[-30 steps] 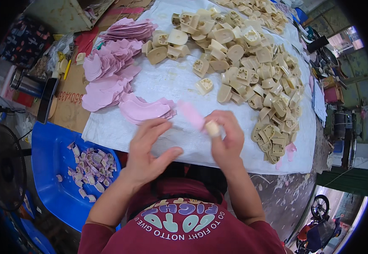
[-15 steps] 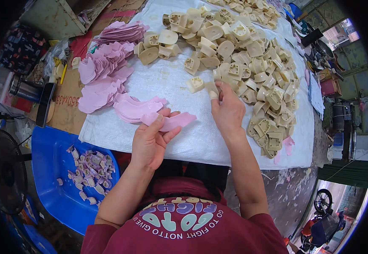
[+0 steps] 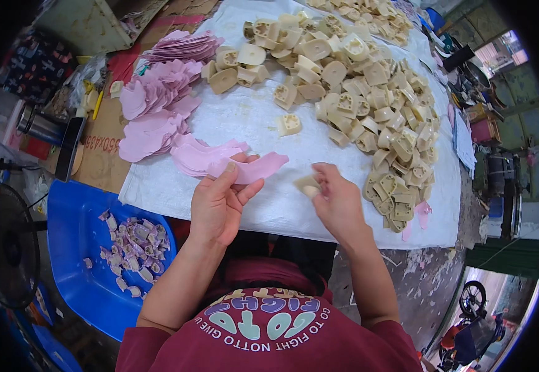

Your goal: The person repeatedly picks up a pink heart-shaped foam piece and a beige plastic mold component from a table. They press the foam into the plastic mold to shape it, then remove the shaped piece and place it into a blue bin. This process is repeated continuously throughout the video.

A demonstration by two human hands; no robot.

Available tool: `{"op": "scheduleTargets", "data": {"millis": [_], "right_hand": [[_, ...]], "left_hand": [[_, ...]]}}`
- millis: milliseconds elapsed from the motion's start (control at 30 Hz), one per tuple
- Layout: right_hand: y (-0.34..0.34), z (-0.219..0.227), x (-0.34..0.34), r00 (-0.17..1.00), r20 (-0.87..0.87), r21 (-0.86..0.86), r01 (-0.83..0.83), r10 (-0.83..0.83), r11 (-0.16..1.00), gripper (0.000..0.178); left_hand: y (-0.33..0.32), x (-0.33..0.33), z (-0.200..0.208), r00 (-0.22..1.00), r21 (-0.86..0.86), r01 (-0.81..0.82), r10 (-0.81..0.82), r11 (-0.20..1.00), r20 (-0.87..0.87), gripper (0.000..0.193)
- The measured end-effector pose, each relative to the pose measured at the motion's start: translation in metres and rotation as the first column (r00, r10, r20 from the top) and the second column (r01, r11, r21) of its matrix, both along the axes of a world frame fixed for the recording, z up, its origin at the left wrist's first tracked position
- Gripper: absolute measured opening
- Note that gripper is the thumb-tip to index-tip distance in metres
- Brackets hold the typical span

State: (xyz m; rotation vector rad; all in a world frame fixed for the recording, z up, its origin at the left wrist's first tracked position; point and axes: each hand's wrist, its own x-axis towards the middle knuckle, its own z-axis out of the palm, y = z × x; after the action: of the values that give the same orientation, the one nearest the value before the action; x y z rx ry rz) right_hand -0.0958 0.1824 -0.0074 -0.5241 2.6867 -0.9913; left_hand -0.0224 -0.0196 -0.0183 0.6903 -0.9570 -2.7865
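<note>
My left hand [image 3: 221,201] pinches one curved, glossy pink cover piece [image 3: 264,168] between thumb and fingers, its free end pointing right. Just behind it on the white sheet [image 3: 263,214] lies a fanned stack of matching pink pieces [image 3: 198,155]. Between the thumb and fingertips of my right hand [image 3: 342,208] is a cream plastic shoe heel [image 3: 307,184], partly hidden by the fingers and held above the sheet. A single loose heel [image 3: 289,124] rests farther back. To the right spreads a large heap of cream heels [image 3: 399,111].
More pink stacks [image 3: 158,93] run along the sheet's left side, on cardboard. A blue basin [image 3: 74,248] at lower left contains several pink-covered heels [image 3: 136,248]. A black fan [image 3: 6,248] stands at far left, and a phone [image 3: 70,147] is propped beside a metal cylinder [image 3: 40,127].
My right hand has drawn back from the heap toward me and slightly left, carrying a heel. My left hand keeps the pink piece in nearly the same place.
</note>
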Motion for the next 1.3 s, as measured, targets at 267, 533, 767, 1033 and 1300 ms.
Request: {"op": "scheduleTargets", "data": {"millis": [267, 533, 767, 1033, 1300], "right_hand": [[-0.021, 0.029, 0.045, 0.980, -0.197, -0.557, -0.144, 0.039, 0.818, 0.033], [-0.025, 0.035, 0.035, 0.863, -0.495, -0.462, -0.356, 0.097, 0.812, 0.038], [-0.026, 0.040, 0.035, 0.859, -0.503, -0.460, -0.356, 0.092, 0.813, 0.038], [-0.023, 0.045, 0.023, 0.751, -0.644, -0.191, -0.339, 0.143, 0.921, 0.037], [-0.025, 0.052, 0.024, 0.787, -0.542, 0.034, -0.331, 0.296, 0.943, 0.034]], "left_hand": [[0.019, 0.002, 0.014, 0.988, 0.069, 0.092, -0.082, 0.993, -0.134, 0.034], [0.023, 0.016, 0.032, 0.955, -0.019, 0.186, -0.186, 0.982, -0.231, 0.037], [0.022, 0.018, 0.037, 0.955, -0.056, 0.203, -0.210, 0.978, -0.211, 0.037], [0.020, 0.017, 0.034, 0.969, -0.338, 0.137, -0.196, 0.931, -0.148, 0.030], [0.008, 0.019, 0.031, 0.968, -0.305, 0.244, -0.248, 0.920, 0.028, 0.022]]}}
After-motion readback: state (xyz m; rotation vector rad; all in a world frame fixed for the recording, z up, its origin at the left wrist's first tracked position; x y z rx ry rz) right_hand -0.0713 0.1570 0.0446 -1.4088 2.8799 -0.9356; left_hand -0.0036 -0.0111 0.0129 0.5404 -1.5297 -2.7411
